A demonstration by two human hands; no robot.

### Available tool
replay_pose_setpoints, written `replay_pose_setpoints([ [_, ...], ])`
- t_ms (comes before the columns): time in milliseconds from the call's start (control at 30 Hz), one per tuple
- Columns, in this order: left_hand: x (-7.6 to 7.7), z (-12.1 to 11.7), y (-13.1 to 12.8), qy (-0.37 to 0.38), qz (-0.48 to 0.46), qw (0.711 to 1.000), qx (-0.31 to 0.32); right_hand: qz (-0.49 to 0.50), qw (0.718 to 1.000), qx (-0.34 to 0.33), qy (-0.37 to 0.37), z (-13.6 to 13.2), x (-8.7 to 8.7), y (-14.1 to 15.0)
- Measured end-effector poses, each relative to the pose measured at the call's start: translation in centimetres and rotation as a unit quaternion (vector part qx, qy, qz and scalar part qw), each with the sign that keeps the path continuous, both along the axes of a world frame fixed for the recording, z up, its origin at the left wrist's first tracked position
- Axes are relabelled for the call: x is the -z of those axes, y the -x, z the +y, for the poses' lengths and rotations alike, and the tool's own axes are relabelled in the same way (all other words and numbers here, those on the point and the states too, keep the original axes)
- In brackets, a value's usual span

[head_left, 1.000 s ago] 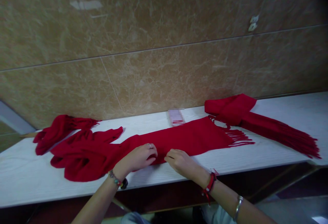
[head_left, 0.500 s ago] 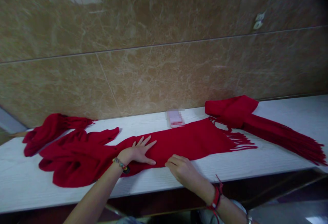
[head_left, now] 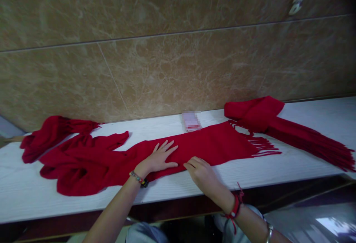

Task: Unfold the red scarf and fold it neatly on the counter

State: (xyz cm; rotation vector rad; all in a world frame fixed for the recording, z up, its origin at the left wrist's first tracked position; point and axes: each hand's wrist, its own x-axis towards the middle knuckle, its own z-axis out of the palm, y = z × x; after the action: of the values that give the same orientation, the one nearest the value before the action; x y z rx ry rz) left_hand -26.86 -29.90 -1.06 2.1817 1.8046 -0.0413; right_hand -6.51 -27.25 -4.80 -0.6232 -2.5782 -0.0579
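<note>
Beside the right hand [head_left: 198, 170], which was pinching the near edge of the red scarf [head_left: 214, 145], the left hand [head_left: 161, 157] lay spread on this scarf, flat upon the white worktop [head_left: 164, 191].

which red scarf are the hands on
The middle scarf: the left hand lies on it, the right hand touches its near edge; the far-left scarf and right scarf are untouched.

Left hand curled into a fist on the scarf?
No, the left hand lies on the red scarf with its fingers spread.
</note>
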Motion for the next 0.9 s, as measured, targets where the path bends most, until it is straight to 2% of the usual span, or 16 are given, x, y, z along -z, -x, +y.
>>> replay_pose_setpoints([
  [133, -0.3, -0.2, -0.1, -0.059, -0.020, 0.998, -0.019, -0.001, 1.000, 0.004, -0.017, 0.2, -0.4, 0.1],
  [200, -0.2, -0.2, -0.2, -0.077, -0.026, 0.997, 0.002, 0.001, 1.000, 0.002, -0.021, 0.2, -0.5, 0.1],
  [333, 0.2, -0.5, -0.1, -0.048, -0.012, 0.997, 0.056, -0.016, 0.999, -0.033, -0.011, -0.3, -0.8, -0.7],
  [467, -0.1, -0.9, -0.6, -0.047, 0.002, 0.997, 0.056, -0.022, 0.999, -0.027, 0.011, -1.1, -0.7, -1.6],
  [567, -0.8, -1.1, -1.5, -0.060, -0.011, 0.991, 0.122, -0.030, 0.999, -0.024, 0.010, -1.2, -0.6, -1.6],
  [667, -0.9, -0.7, -2.0, -0.035, -0.014, 0.983, 0.177, -0.028, 0.999, -0.021, 0.006, -1.1, -0.4, -1.4],
  [767, -0.5, 0.7, -1.2, -0.016, 0.016, 0.991, 0.131, -0.020, 1.000, -0.018, 0.004, -1.1, 0.0, -1.3],
  [900, 0.0, 3.3, 1.3, -0.014, 0.077, 0.997, -0.023, -0.013, 1.000, -0.009, 0.003, -1.0, 0.3, -1.2],
])
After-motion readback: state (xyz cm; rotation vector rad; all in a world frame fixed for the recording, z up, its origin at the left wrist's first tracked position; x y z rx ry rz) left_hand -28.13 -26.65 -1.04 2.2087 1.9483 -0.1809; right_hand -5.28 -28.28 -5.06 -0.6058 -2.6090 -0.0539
